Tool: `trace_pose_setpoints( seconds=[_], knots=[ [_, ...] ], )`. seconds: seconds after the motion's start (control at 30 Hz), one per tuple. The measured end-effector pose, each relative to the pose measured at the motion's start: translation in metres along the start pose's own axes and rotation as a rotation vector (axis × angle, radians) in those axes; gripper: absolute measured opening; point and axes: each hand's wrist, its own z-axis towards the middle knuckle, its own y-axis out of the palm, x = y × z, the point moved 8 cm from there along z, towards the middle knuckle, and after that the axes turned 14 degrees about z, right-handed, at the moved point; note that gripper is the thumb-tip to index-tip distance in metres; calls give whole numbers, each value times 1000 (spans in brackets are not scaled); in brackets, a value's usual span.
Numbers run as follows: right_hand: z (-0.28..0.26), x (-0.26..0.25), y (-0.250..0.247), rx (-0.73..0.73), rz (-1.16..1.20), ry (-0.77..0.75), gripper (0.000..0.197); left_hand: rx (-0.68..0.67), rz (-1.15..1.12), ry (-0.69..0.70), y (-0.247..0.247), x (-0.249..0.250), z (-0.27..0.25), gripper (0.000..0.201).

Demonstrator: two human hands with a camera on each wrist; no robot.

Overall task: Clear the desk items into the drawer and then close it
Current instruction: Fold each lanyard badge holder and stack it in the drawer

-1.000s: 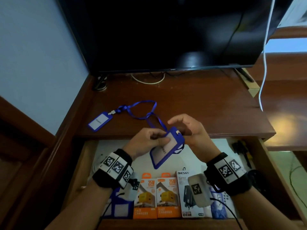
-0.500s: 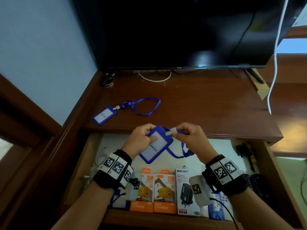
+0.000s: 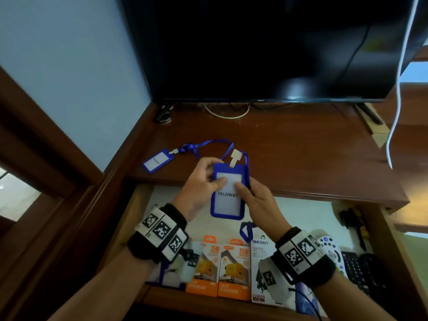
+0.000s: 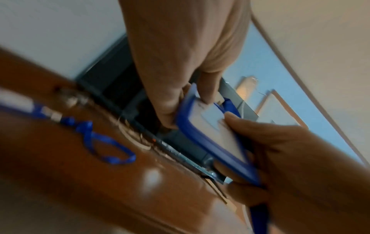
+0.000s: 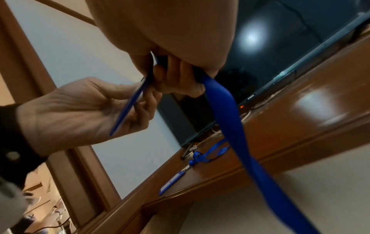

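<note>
- While held upright over the front edge of the tabletop (image 3: 301, 158), blue badge holder (image 3: 228, 193) pinched from both sides, white card reading "PELAWAT" facing up toward the head camera.
- Left hand (image 3: 199, 186) gripping the badge holder's left edge, thumb pressed on the card face, fingers curled behind.
- Right hand (image 3: 257, 200) gripping the badge holder's right edge, thumb on the card near the printed word, fingers wrapped behind; same pinch seen edge-on from the right wrist view.
- Beige clip (image 3: 235, 156) sticking up from the top of the badge holder, blue lanyard (image 3: 246, 229) looping behind the right hand and hanging down below the badge holder toward the drawer.
- Second badge holder (image 3: 157, 161) lying flat on the tabletop, left of and beyond the held badge holder, well apart from it, its own knotted blue strap (image 3: 208, 144) curling toward the clip.
- Open drawer (image 3: 129, 212) directly beneath the held badge holder, white liner showing.
- Near the drawer front, below the badge holder: two orange charger boxes (image 3: 218, 269) side by side, a white charger box (image 3: 261, 262) just right of them.
- Further right of the badge holder in the drawer: a white remote (image 3: 328, 249) and a dark keypad device (image 3: 356, 267).
- Dark monitor (image 3: 266, 49) standing at the back of the tabletop, far beyond the badge holder.
</note>
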Motion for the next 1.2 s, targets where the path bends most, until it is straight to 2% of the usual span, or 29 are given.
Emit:
trace_pose_setpoints(
  seconds=[0.13,0.2,0.3,0.37,0.43,0.53,0.6,0.73,0.8,0.93,1.0,1.1,1.2],
  knots=[
    [-7,-5,10,-124,-108,34,17,-162,789,325,-10,42,-4,70],
    [-10,-5,19,-184,-182,45,26,-291,997,360,-6,47,-6,65],
    [-13,-7,33,-278,-195,82,36,-424,1074,276,-8,41,-8,45],
    [-15,-9,35,-288,-56,132,32,-462,1052,245,-12,36,-8,40],
    [-15,-11,32,-247,55,137,37,-495,915,242,-14,31,-10,41],
    [-15,-6,26,-179,127,128,65,-448,650,243,-22,27,-9,48],
    [-18,-3,22,-131,146,152,73,-367,504,252,-29,25,-5,49],
    [-23,-2,9,-3,242,204,61,-150,457,213,-43,10,7,40],
    [-22,-5,7,-16,236,162,54,-34,524,154,-49,-1,12,37],
    [-23,-7,6,-41,110,98,18,72,521,88,-49,-12,10,35],
    [-23,-3,1,17,132,104,12,55,564,80,-43,-16,7,30],
    [-25,4,-6,76,207,123,11,-80,556,-3,-34,-31,4,44],
    [-30,9,-4,49,195,148,16,-164,497,-20,-29,-34,-1,29]
  ],
)
